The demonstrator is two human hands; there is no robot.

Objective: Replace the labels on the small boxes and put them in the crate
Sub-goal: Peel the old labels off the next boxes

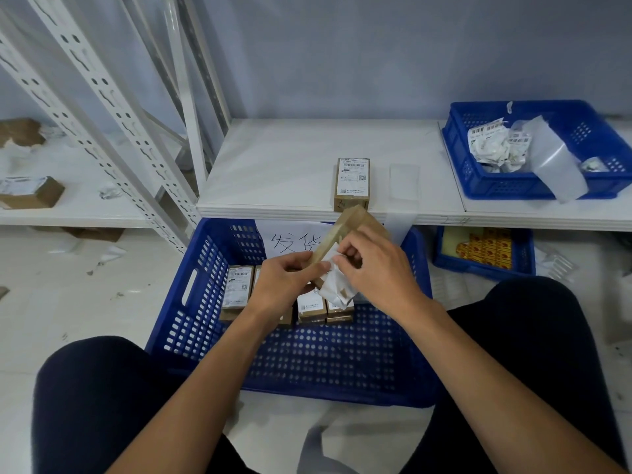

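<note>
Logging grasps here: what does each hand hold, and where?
The left hand grips the small brown box near its lower end. The right hand pinches the crumpled white label at its upper edge, against the box.

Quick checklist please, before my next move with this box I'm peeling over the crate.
1. Grip of left hand on small box: ok, held above crate.
2. Peeling of old label finished: not ok, right hand pinches it, partly peeled.
3. Fresh label ready: cannot tell from strip on shelf.
4. Room in crate: ok, bare floor in front of labelled boxes.
5. Place for peelings: ok, scrap basket on shelf, right side.
</note>
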